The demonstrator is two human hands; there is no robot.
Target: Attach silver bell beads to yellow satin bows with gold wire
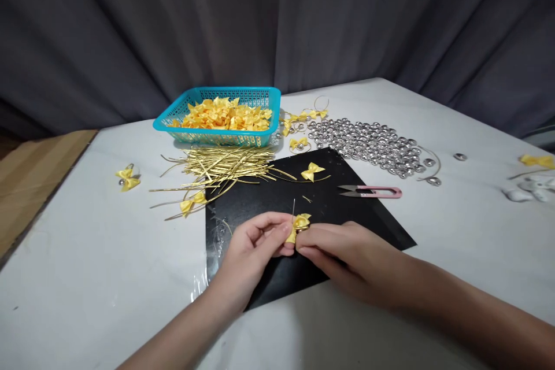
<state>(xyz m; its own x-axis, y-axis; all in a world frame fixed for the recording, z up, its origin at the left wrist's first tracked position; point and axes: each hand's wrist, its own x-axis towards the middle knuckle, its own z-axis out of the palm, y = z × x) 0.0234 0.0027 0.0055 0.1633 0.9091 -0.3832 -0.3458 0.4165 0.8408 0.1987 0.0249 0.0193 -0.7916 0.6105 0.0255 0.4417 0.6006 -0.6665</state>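
At the far left of the frame, one finished bow (127, 178) with a bead attached lay alone on the bench (87, 254). In the upper centre-left, the blue basket (219, 117) was heaped with loose yellow bows, indicating a large stock not yet worked. Below it, the gold wire ties (225, 166) lay in a thick bundle, with another bow (193, 201) resting at the bundle's lower edge.

At centre, over the black mat (260, 202), the left hand (251, 248) was closed in a pinch on the yellow bow (299, 226), thumb and fingertips gripping its left side. The right hand (342, 254) was likewise closed, pinching the same bow from the right; a thin wire end projected upward from between the two. Assembly of this piece appeared to be in progress.

Further right, a completed bow (312, 171) lay on the mat, the snips (370, 191) lay unused at its edge, and the silver beads (368, 144) formed a large pile. Few pieces appeared finished; most material remained.
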